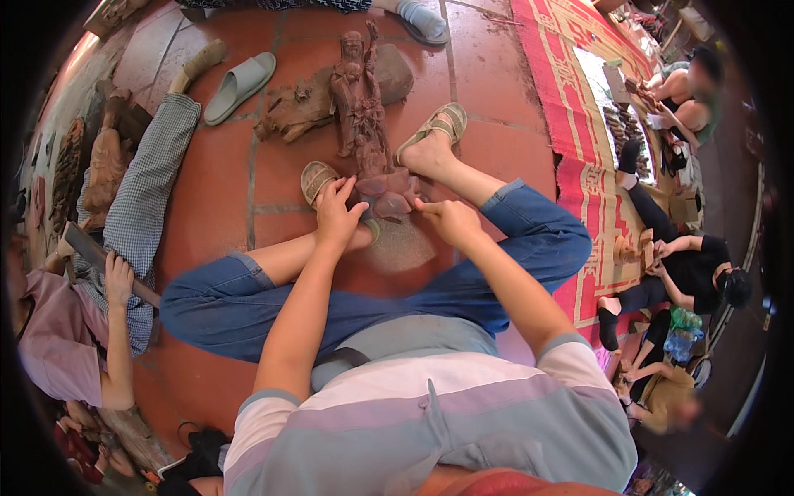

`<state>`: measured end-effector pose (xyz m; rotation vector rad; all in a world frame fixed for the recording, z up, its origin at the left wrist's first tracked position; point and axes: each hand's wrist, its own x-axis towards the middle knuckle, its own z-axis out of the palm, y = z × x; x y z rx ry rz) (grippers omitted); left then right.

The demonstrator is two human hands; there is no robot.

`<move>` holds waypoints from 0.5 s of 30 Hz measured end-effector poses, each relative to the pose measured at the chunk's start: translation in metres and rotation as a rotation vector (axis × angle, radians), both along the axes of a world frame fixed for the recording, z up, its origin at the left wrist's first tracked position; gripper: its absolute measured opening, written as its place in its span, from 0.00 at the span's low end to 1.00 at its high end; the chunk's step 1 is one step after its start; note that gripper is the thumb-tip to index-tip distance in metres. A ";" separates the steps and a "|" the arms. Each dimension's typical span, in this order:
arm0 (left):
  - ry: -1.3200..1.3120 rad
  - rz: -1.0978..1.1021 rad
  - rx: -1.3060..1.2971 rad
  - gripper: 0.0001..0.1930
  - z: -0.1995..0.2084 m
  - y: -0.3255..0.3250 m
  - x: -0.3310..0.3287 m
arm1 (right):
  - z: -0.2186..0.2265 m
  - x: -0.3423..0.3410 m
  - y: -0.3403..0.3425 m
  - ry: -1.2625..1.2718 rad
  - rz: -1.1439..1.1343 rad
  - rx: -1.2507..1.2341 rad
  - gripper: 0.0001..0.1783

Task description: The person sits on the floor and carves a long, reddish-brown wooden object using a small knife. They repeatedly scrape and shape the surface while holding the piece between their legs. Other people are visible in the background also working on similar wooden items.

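A carved reddish-brown wooden statue (361,116) of a robed, bearded figure with one raised arm lies between my feet, its rough base toward me. My left hand (337,213) is at the left side of the base, thumb and fingers gripping its edge. On the other side, my right hand (451,221) is closed, with the thumb and fingertips against the base's right edge. Anything small inside that fist is hidden. Pale dust (401,248) is spread on the tiles just below the base.
Behind the statue lies a rough wood chunk (302,107). My sandalled feet flank it. A grey slipper (240,88) rests farther left. At left, another person's hand (118,279) holds a long dark tool. A red patterned mat (579,198) runs along the right, where several people sit working.
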<state>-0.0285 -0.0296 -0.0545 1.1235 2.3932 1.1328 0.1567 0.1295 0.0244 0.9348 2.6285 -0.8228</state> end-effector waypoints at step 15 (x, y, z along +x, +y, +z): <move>-1.168 -0.036 0.239 0.11 0.029 -0.008 0.069 | 0.000 0.035 -0.048 0.258 -0.297 -1.030 0.15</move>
